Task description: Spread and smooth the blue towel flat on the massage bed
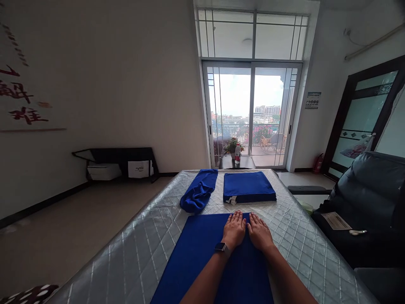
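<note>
A flat blue cloth [199,253] lies lengthwise in front of me on the quilted silver mattress [148,240]. My left hand [234,230] rests palm down near its far edge, fingers stretched forward; a dark watch is on that wrist. Beside it, my right hand [260,231] lies flat along the cloth's far right edge, fingers also straight. Neither hand grasps anything. Beyond my hands sits a folded stack of blue cloth [248,184] with a white tag at its front left corner. Left of the stack is a crumpled blue cloth [198,194].
Behind the mattress, a chair [224,162] holds a potted plant [232,145] and a water bottle [237,154]. A dark armchair [370,194] stands close on the right. By the left wall is a low black bench [123,155]. Sliding glass doors [252,114] are at the back.
</note>
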Motion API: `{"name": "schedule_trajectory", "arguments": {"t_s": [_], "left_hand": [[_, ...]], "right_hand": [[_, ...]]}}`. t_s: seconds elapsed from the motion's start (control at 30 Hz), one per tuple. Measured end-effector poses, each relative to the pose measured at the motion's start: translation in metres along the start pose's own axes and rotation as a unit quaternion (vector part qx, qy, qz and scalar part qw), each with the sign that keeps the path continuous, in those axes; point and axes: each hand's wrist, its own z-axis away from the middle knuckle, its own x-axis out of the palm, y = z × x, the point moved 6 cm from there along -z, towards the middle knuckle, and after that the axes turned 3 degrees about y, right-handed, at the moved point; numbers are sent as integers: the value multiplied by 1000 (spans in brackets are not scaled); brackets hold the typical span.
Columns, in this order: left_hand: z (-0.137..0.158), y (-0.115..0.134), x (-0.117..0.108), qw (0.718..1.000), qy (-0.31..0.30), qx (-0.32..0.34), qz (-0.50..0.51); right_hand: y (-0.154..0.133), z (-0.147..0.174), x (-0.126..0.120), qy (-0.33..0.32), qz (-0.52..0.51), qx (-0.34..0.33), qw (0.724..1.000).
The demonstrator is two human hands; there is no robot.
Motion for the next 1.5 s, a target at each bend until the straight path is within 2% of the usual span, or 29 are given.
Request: {"name": "schedule_trajectory", "arguments": {"t_s": [0.33, 0.77, 1.3, 1.5], "left_hand": [[3, -3, 2, 1000, 19, 6, -11], [3, -5, 4, 1000, 0, 10, -26], [9, -32, 1, 999, 4, 15, -46], [10, -34, 2, 999, 7, 23, -48]], "right_hand": [[-1, 2, -2, 1, -4, 2, 1000], [1, 0, 0, 7, -12, 2, 1000], [-1, 3, -4, 11, -26, 4, 1000], [-2, 4, -5, 8, -23, 4, 1000]]}}
